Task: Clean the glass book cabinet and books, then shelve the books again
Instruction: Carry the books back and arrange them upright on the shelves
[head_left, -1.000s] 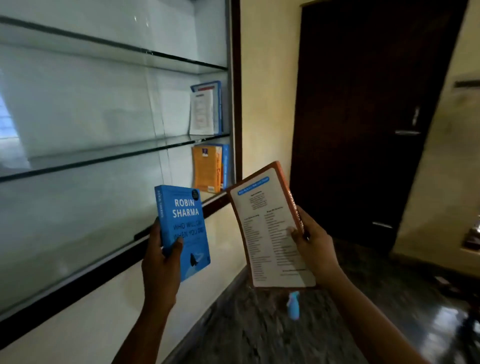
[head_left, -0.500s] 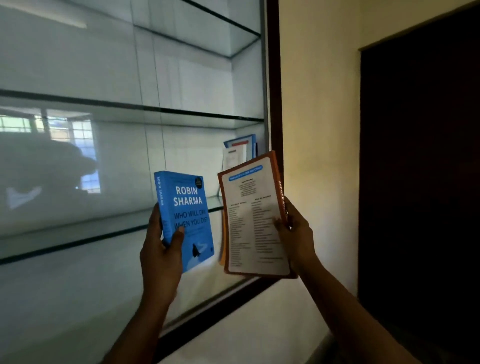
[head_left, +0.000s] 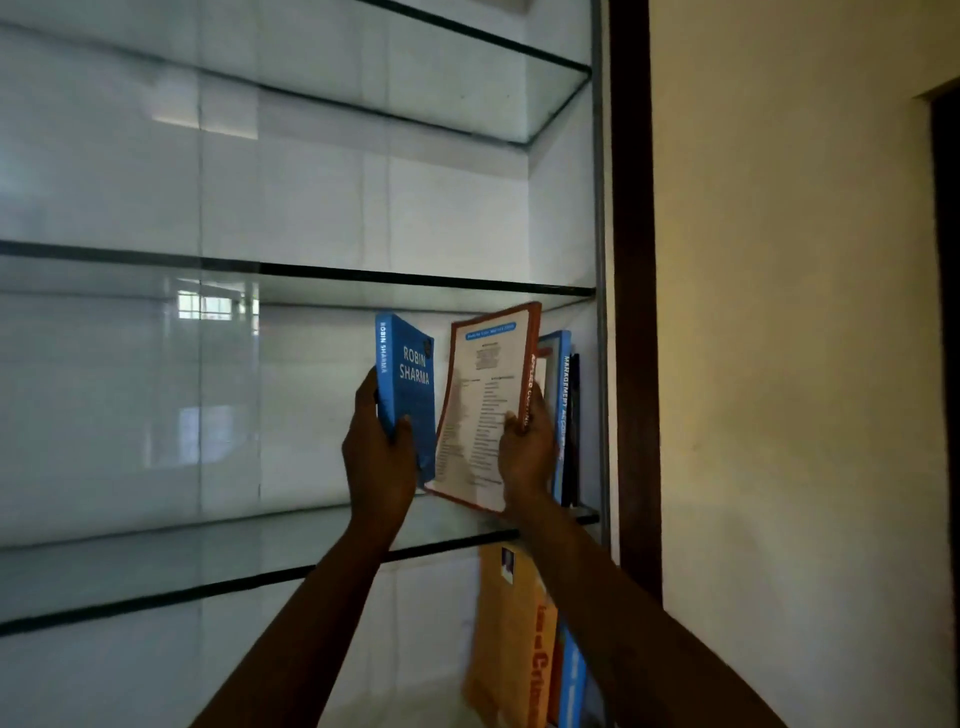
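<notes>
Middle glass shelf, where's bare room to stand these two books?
The middle shelf is bare left of the blue Robin Sharma book in the left hand. Its right end is crowded: the orange-bordered book in the right hand, beside the Management Accounting book.

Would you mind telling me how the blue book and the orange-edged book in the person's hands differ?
The blue book has a blue cover with large white lettering; the orange-edged book shows a white face of small print. The blue book looks thicker and flat; the orange-edged book is thin and bows. The blue book stands upright; the orange-edged book leans right. Both are hand-held at the same glass shelf.
</notes>
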